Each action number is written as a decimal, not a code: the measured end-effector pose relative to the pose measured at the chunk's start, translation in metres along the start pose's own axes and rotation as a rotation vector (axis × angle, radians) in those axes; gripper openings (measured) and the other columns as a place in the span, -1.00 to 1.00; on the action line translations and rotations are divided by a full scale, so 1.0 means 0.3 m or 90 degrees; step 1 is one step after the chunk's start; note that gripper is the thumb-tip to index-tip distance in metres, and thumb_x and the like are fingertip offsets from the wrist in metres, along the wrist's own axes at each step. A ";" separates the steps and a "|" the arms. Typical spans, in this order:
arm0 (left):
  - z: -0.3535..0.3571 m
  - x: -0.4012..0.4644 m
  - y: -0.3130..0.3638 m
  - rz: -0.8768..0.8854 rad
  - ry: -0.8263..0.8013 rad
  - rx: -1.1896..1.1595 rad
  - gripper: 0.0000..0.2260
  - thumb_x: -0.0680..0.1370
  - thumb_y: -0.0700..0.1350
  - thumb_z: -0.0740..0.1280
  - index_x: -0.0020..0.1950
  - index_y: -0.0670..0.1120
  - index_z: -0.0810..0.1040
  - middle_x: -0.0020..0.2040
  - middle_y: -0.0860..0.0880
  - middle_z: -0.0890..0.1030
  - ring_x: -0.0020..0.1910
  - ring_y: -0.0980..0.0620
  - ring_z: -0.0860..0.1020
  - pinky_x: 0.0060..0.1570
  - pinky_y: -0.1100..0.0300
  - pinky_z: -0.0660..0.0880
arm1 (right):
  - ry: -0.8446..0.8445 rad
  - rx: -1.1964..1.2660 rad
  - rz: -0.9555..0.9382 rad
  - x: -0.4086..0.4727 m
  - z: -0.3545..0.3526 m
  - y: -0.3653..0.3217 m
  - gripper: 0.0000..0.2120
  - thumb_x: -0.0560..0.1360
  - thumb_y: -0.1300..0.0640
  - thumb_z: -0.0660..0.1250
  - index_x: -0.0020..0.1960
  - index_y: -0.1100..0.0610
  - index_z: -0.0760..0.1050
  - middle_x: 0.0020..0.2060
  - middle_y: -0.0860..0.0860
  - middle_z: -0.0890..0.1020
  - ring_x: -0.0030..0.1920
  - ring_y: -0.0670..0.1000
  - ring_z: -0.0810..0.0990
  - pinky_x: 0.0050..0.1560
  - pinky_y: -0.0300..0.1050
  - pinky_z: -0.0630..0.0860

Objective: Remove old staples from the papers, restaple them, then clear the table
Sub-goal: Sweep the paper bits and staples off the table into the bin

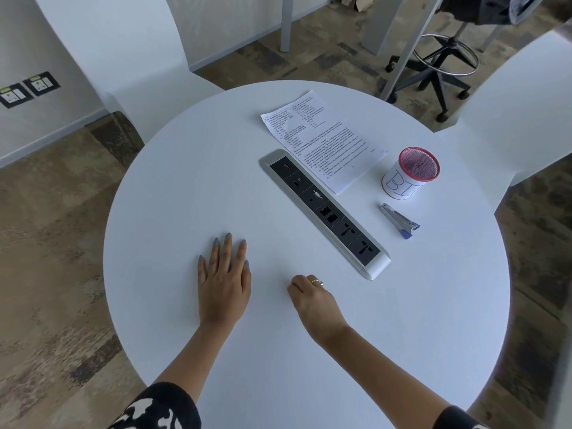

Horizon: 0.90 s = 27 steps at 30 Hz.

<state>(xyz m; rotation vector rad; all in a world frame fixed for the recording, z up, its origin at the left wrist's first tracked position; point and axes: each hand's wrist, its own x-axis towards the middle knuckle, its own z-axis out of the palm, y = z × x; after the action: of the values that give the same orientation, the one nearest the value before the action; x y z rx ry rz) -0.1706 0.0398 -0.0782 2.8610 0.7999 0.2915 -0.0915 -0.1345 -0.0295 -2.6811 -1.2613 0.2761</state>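
Papers (pixel 322 140) lie beyond the socket strip (pixel 325 212), untouched, left hand (pixel 224 280) flat on the worktop (pixel 154 212), right hand (pixel 312 297) curled empty; next, probably, reach across for them.

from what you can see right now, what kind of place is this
Probably an office or meeting space. The round white table has a built-in power and data socket strip, a wheeled drafting stool stands behind it, and printed papers lie beside a stapler.
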 end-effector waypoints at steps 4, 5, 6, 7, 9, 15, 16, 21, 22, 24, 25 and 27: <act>0.000 0.000 -0.001 0.002 0.004 -0.002 -0.60 0.65 -0.04 0.08 0.48 -0.04 0.39 0.54 -0.13 0.31 0.52 -0.17 0.29 0.36 -0.23 0.27 | -0.003 -0.008 0.030 0.015 0.002 0.003 -0.53 -0.24 0.56 0.20 -0.46 0.13 0.26 -0.46 0.01 0.39 -0.51 0.02 0.38 -0.62 -0.31 -0.04; -0.001 -0.001 0.000 0.003 0.005 -0.004 -0.60 0.65 -0.04 0.08 0.48 -0.04 0.39 0.54 -0.13 0.31 0.52 -0.17 0.29 0.35 -0.23 0.27 | 0.006 0.003 0.031 0.022 0.001 0.008 -0.53 -0.22 0.57 0.25 -0.47 0.13 0.26 -0.47 0.02 0.39 -0.51 0.02 0.36 -0.61 -0.28 -0.04; 0.000 -0.001 0.001 0.003 0.007 -0.005 -0.60 0.65 -0.04 0.08 0.48 -0.04 0.40 0.54 -0.13 0.32 0.52 -0.17 0.29 0.35 -0.23 0.27 | 0.018 0.031 0.037 0.027 -0.005 0.009 -0.58 -0.15 0.55 0.32 -0.47 0.16 0.30 -0.47 0.04 0.43 -0.50 0.03 0.38 -0.60 -0.25 0.04; -0.001 -0.002 0.003 0.002 0.009 -0.006 -0.60 0.65 -0.05 0.08 0.48 -0.04 0.40 0.54 -0.13 0.32 0.51 -0.17 0.30 0.35 -0.23 0.27 | 0.021 0.111 0.084 0.031 -0.017 0.011 -0.71 -0.01 0.52 0.36 -0.45 0.22 0.39 -0.44 0.07 0.49 -0.46 0.07 0.44 -0.58 -0.20 0.20; -0.001 -0.001 0.004 0.001 0.014 -0.012 -0.60 0.65 -0.05 0.09 0.47 -0.05 0.41 0.53 -0.12 0.33 0.51 -0.17 0.30 0.34 -0.23 0.27 | 0.023 0.363 0.262 0.043 -0.056 0.038 -0.91 0.28 0.41 0.32 -0.30 0.26 0.56 -0.34 0.08 0.61 -0.32 0.08 0.56 -0.37 -0.13 0.48; -0.001 0.001 0.001 -0.006 -0.003 -0.010 -0.60 0.64 -0.05 0.10 0.48 -0.04 0.40 0.54 -0.12 0.32 0.52 -0.15 0.29 0.36 -0.23 0.27 | 0.051 1.173 0.528 0.070 -0.209 0.194 -0.91 0.43 0.48 0.29 -0.25 0.45 0.50 -0.32 0.12 0.51 -0.31 -0.05 0.53 -0.22 -0.33 0.55; -0.001 -0.001 0.001 -0.007 -0.007 -0.009 -0.59 0.64 -0.04 0.09 0.48 -0.03 0.39 0.55 -0.11 0.31 0.53 -0.15 0.28 0.37 -0.22 0.26 | 0.071 1.255 0.546 0.074 -0.242 0.221 -0.90 0.42 0.47 0.29 -0.26 0.37 0.50 -0.34 0.08 0.52 -0.36 -0.07 0.54 -0.27 -0.35 0.55; -0.003 -0.004 -0.001 -0.012 -0.014 -0.010 -0.58 0.65 -0.02 0.04 0.49 -0.03 0.39 0.55 -0.11 0.30 0.52 -0.15 0.28 0.38 -0.22 0.25 | 0.187 1.439 0.448 0.116 -0.440 0.410 -0.75 0.17 0.34 0.39 -0.19 0.24 0.42 -0.38 0.02 0.51 -0.36 -0.10 0.53 -0.32 -0.39 0.51; -0.003 -0.002 0.000 -0.010 -0.014 -0.010 -0.57 0.65 -0.02 0.04 0.49 -0.04 0.39 0.55 -0.11 0.30 0.52 -0.15 0.29 0.37 -0.23 0.26 | 0.218 1.440 0.422 0.133 -0.484 0.457 -0.79 0.19 0.35 0.38 -0.21 0.25 0.42 -0.39 0.02 0.50 -0.37 -0.10 0.53 -0.31 -0.38 0.51; -0.004 -0.002 -0.001 -0.007 -0.013 -0.010 -0.57 0.65 -0.01 0.03 0.49 -0.04 0.39 0.55 -0.12 0.30 0.52 -0.16 0.29 0.37 -0.23 0.26 | 0.273 1.356 0.408 0.177 -0.568 0.555 -0.89 0.31 0.41 0.31 -0.31 0.25 0.43 -0.44 0.03 0.49 -0.37 -0.08 0.48 -0.29 -0.39 0.49; -0.005 -0.002 -0.002 -0.006 -0.015 -0.010 -0.57 0.65 -0.01 0.02 0.49 -0.04 0.39 0.55 -0.12 0.30 0.52 -0.16 0.29 0.38 -0.24 0.26 | 0.314 1.285 0.416 0.204 -0.601 0.605 -0.80 0.41 0.42 0.24 -0.34 0.23 0.44 -0.45 0.03 0.48 -0.39 -0.07 0.47 -0.32 -0.38 0.47; -0.008 0.000 0.000 -0.006 -0.013 -0.012 -0.57 0.65 -0.01 0.03 0.49 -0.05 0.39 0.55 -0.13 0.30 0.51 -0.17 0.30 0.38 -0.24 0.26 | 0.410 1.178 0.475 0.255 -0.654 0.699 -0.76 0.49 0.41 0.24 -0.32 0.24 0.49 -0.43 0.04 0.56 -0.38 -0.07 0.56 -0.28 -0.35 0.52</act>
<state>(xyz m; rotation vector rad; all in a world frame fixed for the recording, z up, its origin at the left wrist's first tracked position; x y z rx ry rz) -0.1712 0.0399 -0.0760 2.8373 0.8012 0.2670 0.1585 -0.2213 0.1058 -1.1521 0.3391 0.3334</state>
